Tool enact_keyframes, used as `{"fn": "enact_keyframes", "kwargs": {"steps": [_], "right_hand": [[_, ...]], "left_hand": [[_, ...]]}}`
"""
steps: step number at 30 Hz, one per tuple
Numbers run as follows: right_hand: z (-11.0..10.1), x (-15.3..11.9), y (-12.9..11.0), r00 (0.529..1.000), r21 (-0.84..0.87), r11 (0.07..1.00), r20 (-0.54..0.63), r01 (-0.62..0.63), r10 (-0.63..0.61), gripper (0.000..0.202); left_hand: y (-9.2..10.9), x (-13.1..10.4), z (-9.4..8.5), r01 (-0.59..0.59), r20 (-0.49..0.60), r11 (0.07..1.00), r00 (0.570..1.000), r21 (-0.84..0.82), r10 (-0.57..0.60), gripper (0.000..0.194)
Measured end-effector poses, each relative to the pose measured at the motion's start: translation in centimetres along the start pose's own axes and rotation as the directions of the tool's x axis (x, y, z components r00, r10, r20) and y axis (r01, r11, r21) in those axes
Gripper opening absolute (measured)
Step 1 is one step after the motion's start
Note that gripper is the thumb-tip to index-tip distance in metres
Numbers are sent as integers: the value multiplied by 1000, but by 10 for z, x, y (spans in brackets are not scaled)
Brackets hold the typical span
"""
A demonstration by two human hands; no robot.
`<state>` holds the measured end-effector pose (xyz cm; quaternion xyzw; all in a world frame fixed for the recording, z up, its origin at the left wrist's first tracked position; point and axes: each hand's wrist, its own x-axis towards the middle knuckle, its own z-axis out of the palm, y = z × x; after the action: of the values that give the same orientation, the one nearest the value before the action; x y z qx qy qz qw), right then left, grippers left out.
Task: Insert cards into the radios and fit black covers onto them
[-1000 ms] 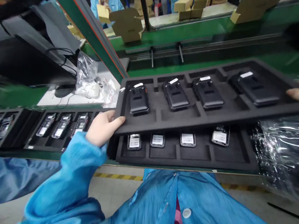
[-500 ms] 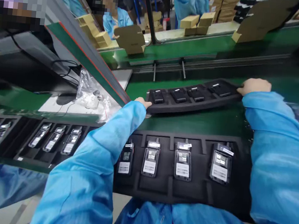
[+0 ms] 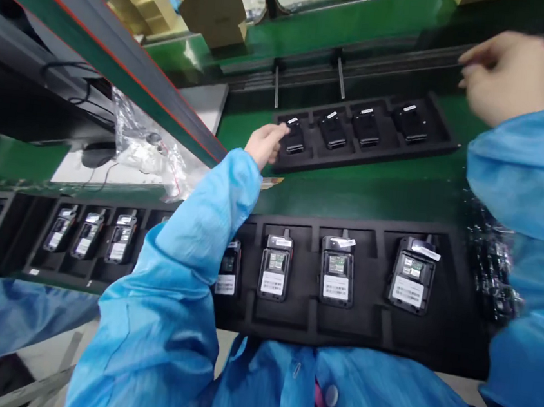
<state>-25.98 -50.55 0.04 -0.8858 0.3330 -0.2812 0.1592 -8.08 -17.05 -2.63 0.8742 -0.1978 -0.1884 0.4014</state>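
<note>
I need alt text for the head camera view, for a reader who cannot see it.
The left hand touches the left end of a black foam tray holding four black devices on a green conveyor; the right hand hovers above its right end.

I count 2 bare hands in blue sleeves, the left hand (image 3: pixel 265 143) and the right hand (image 3: pixel 506 76). At 12 o'clock, 1 black foam tray (image 3: pixel 446 144) holds 4 black handsets (image 3: pixel 365 126). At 6 o'clock, 1 larger black foam tray (image 3: pixel 452 339) carries 4 label-up handsets (image 3: pixel 336 280). At 9 o'clock, 1 third tray (image 3: pixel 27 265) shows 3 clear handsets (image 3: pixel 86 236); more are blurred.
</note>
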Motion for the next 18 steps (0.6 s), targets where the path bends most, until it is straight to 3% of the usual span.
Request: {"fn": "enact_keyframes", "kwargs": {"steps": [1, 2, 4, 6, 9, 11, 14, 18], "right_hand": [[-13, -15, -18, 999, 63, 997, -3, 53, -53, 39], [-26, -34, -36, 994, 127, 986, -14, 106, -105, 37], [-49, -82, -74, 988, 304, 942, 11, 144, -155, 29], [-63, -138, -106, 963, 393, 889, 29, 235, -267, 19], [-68, -211, -135, 899, 590, 779, 196, 212, -393, 11], [-64, -242, -141, 873, 654, 742, 266, 148, -408, 12], [-58, -265, -142, 887, 692, 717, 279, 80, -368, 17], [-56, -277, -140, 909, 673, 739, 287, 33, -302, 17]], "left_hand": [[7, -21, -3, -63, 40, 994, 997, -90, 67, 57], [13, -44, -6, -87, 144, 944, 980, -318, 139, 60], [21, -92, -8, 1, 339, 755, 893, -656, 294, 60], [21, -133, -7, 95, 425, 599, 791, -795, 439, 58], [13, -176, 0, 181, 465, 516, 733, -837, 497, 54], [7, -192, 5, 230, 486, 484, 710, -844, 510, 53], [2, -207, 14, 276, 505, 449, 673, -850, 541, 50], [2, -221, 21, 270, 518, 464, 639, -844, 569, 49]]}}
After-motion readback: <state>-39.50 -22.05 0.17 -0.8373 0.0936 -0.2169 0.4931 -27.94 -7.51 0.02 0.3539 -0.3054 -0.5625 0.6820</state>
